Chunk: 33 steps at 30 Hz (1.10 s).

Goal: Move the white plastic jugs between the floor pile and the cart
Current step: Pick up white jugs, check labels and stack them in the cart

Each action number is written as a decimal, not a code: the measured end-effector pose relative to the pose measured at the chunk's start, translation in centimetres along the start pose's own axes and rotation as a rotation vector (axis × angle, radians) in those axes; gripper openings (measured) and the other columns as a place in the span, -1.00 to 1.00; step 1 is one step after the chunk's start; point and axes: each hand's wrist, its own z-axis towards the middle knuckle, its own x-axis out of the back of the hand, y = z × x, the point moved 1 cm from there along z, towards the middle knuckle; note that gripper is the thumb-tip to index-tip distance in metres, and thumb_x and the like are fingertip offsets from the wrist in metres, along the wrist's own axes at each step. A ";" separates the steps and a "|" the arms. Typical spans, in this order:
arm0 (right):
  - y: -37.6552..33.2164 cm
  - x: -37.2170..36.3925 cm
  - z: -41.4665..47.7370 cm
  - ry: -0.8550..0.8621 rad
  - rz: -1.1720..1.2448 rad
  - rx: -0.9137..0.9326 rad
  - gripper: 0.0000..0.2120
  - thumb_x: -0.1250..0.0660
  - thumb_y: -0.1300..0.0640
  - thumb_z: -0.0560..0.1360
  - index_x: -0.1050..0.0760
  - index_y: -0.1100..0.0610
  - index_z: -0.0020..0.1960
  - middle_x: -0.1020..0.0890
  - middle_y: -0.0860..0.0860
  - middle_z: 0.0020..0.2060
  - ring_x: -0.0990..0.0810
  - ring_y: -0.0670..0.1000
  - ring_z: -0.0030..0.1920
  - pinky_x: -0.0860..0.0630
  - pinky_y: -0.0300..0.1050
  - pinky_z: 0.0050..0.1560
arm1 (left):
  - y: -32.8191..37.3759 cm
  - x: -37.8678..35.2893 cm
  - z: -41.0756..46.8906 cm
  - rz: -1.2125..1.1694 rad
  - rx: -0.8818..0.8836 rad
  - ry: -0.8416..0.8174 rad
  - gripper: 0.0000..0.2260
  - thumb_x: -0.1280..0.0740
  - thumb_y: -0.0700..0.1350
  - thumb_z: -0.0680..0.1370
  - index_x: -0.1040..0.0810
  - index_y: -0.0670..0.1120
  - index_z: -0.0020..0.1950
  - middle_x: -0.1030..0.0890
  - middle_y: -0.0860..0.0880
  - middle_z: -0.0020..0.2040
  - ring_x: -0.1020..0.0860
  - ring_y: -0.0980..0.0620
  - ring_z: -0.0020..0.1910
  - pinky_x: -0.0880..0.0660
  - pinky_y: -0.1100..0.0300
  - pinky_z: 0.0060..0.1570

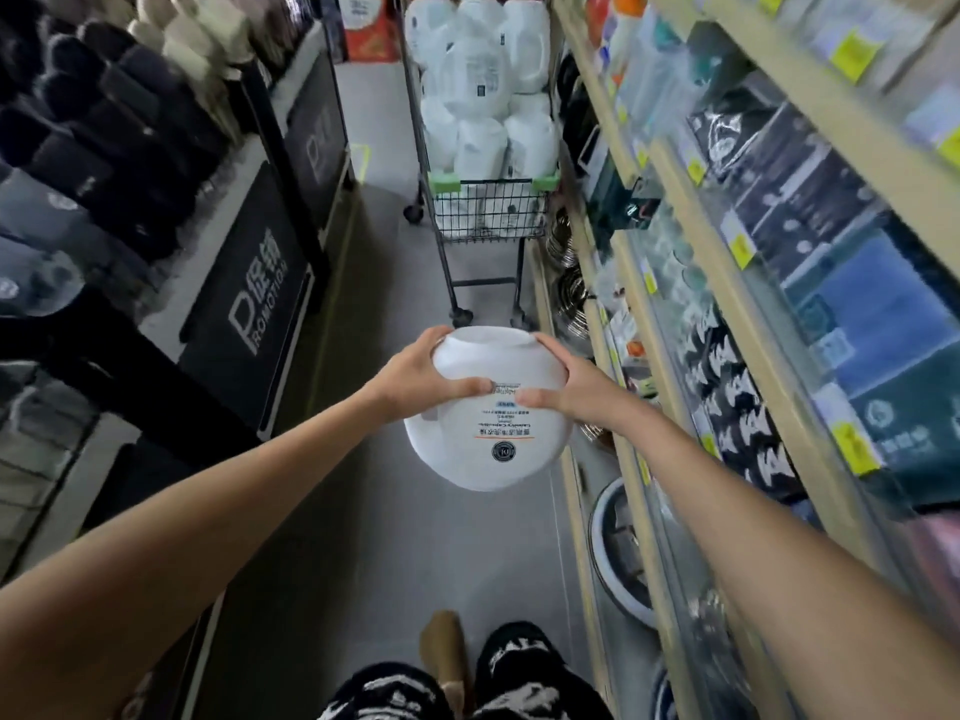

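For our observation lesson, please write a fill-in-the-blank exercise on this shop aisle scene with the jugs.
1. The left hand and right hand together grip exactly ____ white plastic jug.
2. More white jugs are piled ahead in a wheeled wire ____.
3. The black PROMOTION sign stands on the person's ____ side.
Missing words: one; cart; left.

Black sign panel (254, 304), left of frame: large white "P" with "ROMOTION" and the characters "促销".
White jug (488, 439), centre: label upside down; English line apparently "Laundry Capsules"; Chinese lines and round emblem too small to read.
Yellow shelf tags (852, 449), right: illegible.
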 end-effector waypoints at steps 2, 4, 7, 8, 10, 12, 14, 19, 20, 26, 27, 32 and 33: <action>-1.0 1.6 3.5 -0.001 -0.009 0.003 -0.15 -0.59 -0.04 0.25 -0.24 -0.16 0.42 -0.50 -0.14 0.18 -0.55 -0.10 0.14 -0.53 -0.19 0.10 | 0.8 1.5 3.5 -0.002 0.011 -0.006 -0.13 -0.52 0.26 0.19 -0.25 0.12 0.43 -0.50 0.05 0.18 -0.52 0.02 0.13 -0.52 0.06 0.14; -1.7 3.3 7.1 0.002 -0.006 0.014 -0.18 -0.58 0.03 0.29 -0.23 -0.14 0.42 -0.49 -0.10 0.21 -0.53 -0.07 0.16 -0.52 -0.22 0.08 | 1.4 2.8 7.1 -0.001 0.008 -0.001 -0.10 -0.51 0.27 0.18 -0.25 0.12 0.43 -0.50 0.04 0.19 -0.52 0.01 0.14 -0.52 0.05 0.15; -2.6 6.3 12.5 0.001 -0.025 0.007 -0.05 -0.59 -0.01 0.28 -0.14 -0.05 0.53 -0.43 -0.07 0.28 -0.49 -0.06 0.21 -0.48 -0.24 0.10 | 2.4 4.5 12.8 0.002 0.015 0.007 -0.09 -0.51 0.29 0.15 -0.26 0.12 0.43 -0.50 0.03 0.19 -0.53 0.00 0.14 -0.54 0.03 0.13; -2.8 7.3 14.4 -0.004 -0.038 0.009 -0.01 -0.59 -0.07 0.25 -0.13 -0.05 0.53 -0.43 -0.07 0.30 -0.50 -0.06 0.22 -0.50 -0.20 0.13 | 2.9 5.0 14.8 0.004 0.019 0.011 -0.07 -0.49 0.32 0.12 -0.26 0.13 0.42 -0.50 0.03 0.19 -0.53 0.00 0.14 -0.54 0.02 0.14; -3.8 9.6 18.3 -0.014 -0.062 0.007 0.09 -0.56 -0.21 0.12 -0.14 -0.07 0.53 -0.44 -0.06 0.31 -0.50 -0.05 0.23 -0.52 -0.12 0.18 | 3.6 6.1 19.1 0.008 0.020 0.025 -0.07 -0.48 0.34 0.10 -0.27 0.14 0.41 -0.50 0.03 0.19 -0.52 0.01 0.14 -0.53 0.02 0.15; -4.6 12.0 22.4 -0.017 -0.071 0.015 0.14 -0.53 -0.26 0.05 -0.14 -0.07 0.53 -0.43 -0.05 0.31 -0.50 -0.03 0.22 -0.51 -0.14 0.17 | 4.6 7.1 23.5 0.007 0.021 0.039 -0.09 -0.49 0.31 0.13 -0.27 0.13 0.41 -0.51 0.03 0.20 -0.52 0.01 0.13 -0.51 0.09 0.12; -5.8 14.6 26.2 -0.030 -0.058 0.016 0.16 -0.53 -0.25 0.04 -0.12 -0.05 0.55 -0.42 -0.05 0.31 -0.49 -0.02 0.24 -0.48 -0.15 0.19 | 5.9 8.2 27.8 -0.004 0.035 0.057 -0.06 -0.50 0.32 0.11 -0.26 0.13 0.43 -0.51 0.03 0.21 -0.52 0.02 0.14 -0.51 0.09 0.13; -8.5 21.2 35.4 -0.069 -0.066 0.027 0.15 -0.59 -0.22 0.07 -0.13 -0.05 0.53 -0.42 -0.05 0.29 -0.50 -0.01 0.24 -0.51 -0.16 0.16 | 9.6 11.0 37.6 -0.051 0.046 0.086 -0.09 -0.54 0.26 0.17 -0.25 0.13 0.44 -0.52 0.07 0.19 -0.53 0.04 0.15 -0.50 0.04 0.20; -9.3 22.8 37.7 -0.074 -0.067 0.031 0.11 -0.59 -0.16 0.12 -0.12 -0.04 0.54 -0.41 -0.06 0.29 -0.48 -0.04 0.23 -0.48 -0.24 0.11 | 10.4 11.7 39.9 -0.066 0.039 0.105 -0.12 -0.55 0.24 0.19 -0.26 0.14 0.43 -0.53 0.08 0.18 -0.54 0.05 0.14 -0.50 0.05 0.20; -12.6 27.8 45.9 -0.045 -0.095 0.079 -0.15 -0.52 0.10 0.40 -0.12 0.01 0.54 -0.37 -0.09 0.26 -0.42 -0.09 0.23 -0.38 -0.29 0.09 | 13.2 14.6 47.4 -0.106 0.033 0.186 -0.16 -0.53 0.25 0.20 -0.28 0.15 0.41 -0.52 0.08 0.18 -0.53 0.08 0.12 -0.53 0.23 -0.07; -13.3 28.5 47.2 -0.037 -0.090 0.081 -0.16 -0.52 0.11 0.40 -0.14 0.02 0.54 -0.39 -0.08 0.25 -0.43 -0.08 0.22 -0.40 -0.27 0.08 | 13.7 15.3 48.8 -0.115 0.030 0.198 -0.21 -0.55 0.20 0.25 -0.29 0.13 0.40 -0.52 0.08 0.17 -0.53 0.08 0.11 -0.51 0.25 -0.13; -16.8 31.7 54.0 0.024 -0.101 0.132 -0.02 -0.56 -0.17 0.19 -0.22 -0.03 0.50 -0.46 -0.03 0.29 -0.50 -0.02 0.24 -0.49 -0.09 0.21 | 15.6 19.2 56.3 -0.072 -0.007 0.277 -0.27 -0.53 0.20 0.30 -0.32 0.08 0.38 -0.52 0.08 0.14 -0.52 0.06 0.10 -0.50 0.11 0.08; -17.4 32.2 55.5 0.040 -0.107 0.152 0.02 -0.55 -0.23 0.12 -0.24 -0.04 0.49 -0.48 -0.03 0.28 -0.52 -0.03 0.23 -0.51 -0.06 0.22 | 15.9 20.2 58.0 -0.067 -0.017 0.275 -0.23 -0.53 0.24 0.27 -0.31 0.07 0.39 -0.53 0.07 0.15 -0.54 0.05 0.09 -0.53 0.08 0.07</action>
